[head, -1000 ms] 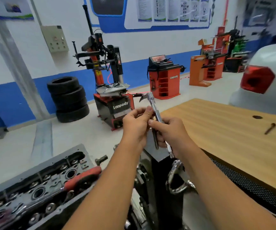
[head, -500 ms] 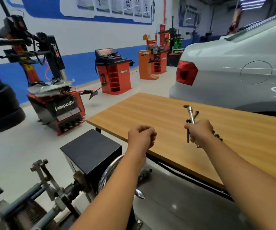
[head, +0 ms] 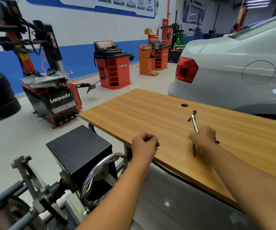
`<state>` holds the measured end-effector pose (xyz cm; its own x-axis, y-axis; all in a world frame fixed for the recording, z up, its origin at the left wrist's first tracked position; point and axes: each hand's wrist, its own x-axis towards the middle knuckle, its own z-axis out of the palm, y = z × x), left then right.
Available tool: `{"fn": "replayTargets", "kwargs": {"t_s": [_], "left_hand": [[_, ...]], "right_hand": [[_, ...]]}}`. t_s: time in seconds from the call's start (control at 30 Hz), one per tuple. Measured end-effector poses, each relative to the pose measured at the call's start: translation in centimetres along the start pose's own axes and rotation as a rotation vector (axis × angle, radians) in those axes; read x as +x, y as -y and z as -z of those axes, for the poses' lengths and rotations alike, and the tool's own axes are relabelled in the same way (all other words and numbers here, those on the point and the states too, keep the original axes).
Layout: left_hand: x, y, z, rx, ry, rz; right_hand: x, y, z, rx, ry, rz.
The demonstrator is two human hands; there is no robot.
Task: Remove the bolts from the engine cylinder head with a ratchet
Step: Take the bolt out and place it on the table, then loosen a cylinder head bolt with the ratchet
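- Workshop bay: wooden table [head: 150, 113] ahead, white car [head: 233, 63] behind it, tyre changer [head: 51, 97] left, red balancer [head: 114, 68] further back.
- Right hand [head: 203, 136] is low over the table, fingers curled round a ratchet [head: 193, 121] shaft. Head end points up and away.
- A dark bolt [head: 194, 149] hangs below that fist, tip at or just above the tabletop. Cannot tell if it's touching.
- Another bolt [head: 192, 116] lies on the table just past the ratchet head, near the round hole [head: 184, 105] in the tabletop.
- Left hand [head: 144, 143] is a loose fist at the table's near edge. Cannot tell if it holds anything.
- Cylinder head is not in view. Only the stand [head: 34, 188] with its chrome handwheel [head: 100, 176] shows at bottom left.
- Step, as I read it: dropping off a pulled bolt on the table beside the other one.
- Next move needs: let go of the bolt so it lies flat and doesn't roll, keep the ratchet in hand, turn back left to the stand, seat the socket on the next bolt.
- Readable text: "Lanpody" on the tyre changer base and on the balancer, "power" down the changer's black column. Wall posters are too small to read.
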<state>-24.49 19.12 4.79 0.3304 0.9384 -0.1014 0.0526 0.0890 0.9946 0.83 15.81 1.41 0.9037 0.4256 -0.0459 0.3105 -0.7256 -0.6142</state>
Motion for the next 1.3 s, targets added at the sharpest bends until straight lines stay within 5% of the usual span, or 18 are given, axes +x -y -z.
{"fn": "replayTargets", "kwargs": {"t_s": [0.2, 0.4, 0.53, 0.67, 0.9, 1.07, 1.23, 1.3], "left_hand": [[0.0, 0.9, -0.4, 0.029, 0.124, 0.107], [-1.4, -1.9, 0.1, -0.041, 0.228, 0.015], [-3.4, -4.2, 6.8, -0.170, 0.063, -0.158], [-6.8, -5.5, 16.1, -0.377, -0.104, -0.385], [-16.2, -7.7, 35.9, -0.140, -0.426, -0.659], [-24.4, -6.8, 48.2, 0.087, -0.714, -0.637], [-31.4, -6.6, 59.6, -0.012, -1.021, -0.620], [-32.6, -5.5, 63.1, -0.081, -1.087, -0.588]], "right_hand": [[-3.1, 3.9, 2.1, 0.468, -0.014, 0.092], [-13.6, 10.9, -0.1, 0.818, 0.136, 0.466], [-22.3, 16.2, -2.3, 1.040, 0.345, 0.579], [-31.8, 21.3, -3.1, 1.012, 0.414, 0.791], [-51.5, 29.2, -5.9, 1.191, 0.693, 1.038], [-61.9, 31.3, -9.0, 0.948, 0.888, 1.332], [-65.5, 30.6, -12.0, 0.177, 0.829, 1.687], [-66.1, 29.7, -12.8, 0.048, 0.749, 1.768]]}}
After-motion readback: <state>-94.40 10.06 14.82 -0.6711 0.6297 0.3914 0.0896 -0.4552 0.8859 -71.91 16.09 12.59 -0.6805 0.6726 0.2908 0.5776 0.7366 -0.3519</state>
